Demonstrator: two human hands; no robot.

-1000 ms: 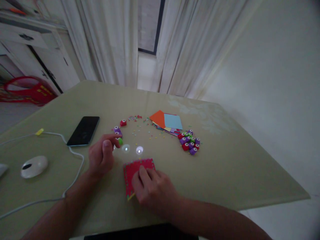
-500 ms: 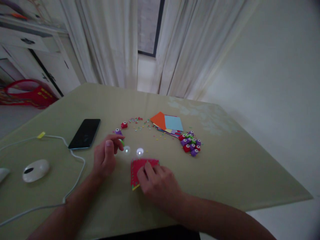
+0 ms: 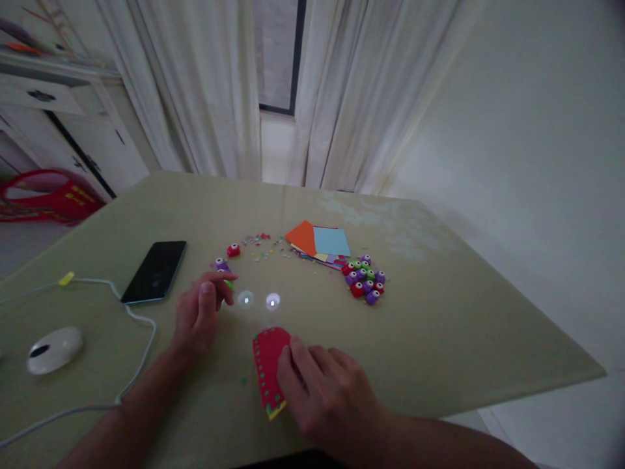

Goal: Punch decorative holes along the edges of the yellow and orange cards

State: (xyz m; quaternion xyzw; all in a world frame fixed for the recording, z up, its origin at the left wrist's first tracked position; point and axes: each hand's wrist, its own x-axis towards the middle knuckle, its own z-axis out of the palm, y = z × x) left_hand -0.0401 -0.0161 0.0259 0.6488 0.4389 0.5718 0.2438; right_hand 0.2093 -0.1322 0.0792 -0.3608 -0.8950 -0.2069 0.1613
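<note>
My right hand is closed on a piece of red paper, thumb and fingers pinching its right side. The paper has green dots along its edges and a yellow strip at its lower corner. It is tilted and its far edge curves. My left hand is over the table with its fingers loosely stretched out and apart. Just beyond it are a purple one-eyed toy figure and a red one, with a green one partly hidden by the fingers. A small green bit lies left of the paper.
A stack of coloured paper squares and a cluster of one-eyed toy figures lie at right centre. Tiny coloured bits are scattered nearby. At left are a phone, a white cable and a white mouse.
The red paper has come closer to me and tilted in my right hand, with its far edge now curved. A small green bit now shows on the table. The view has shifted slightly.
</note>
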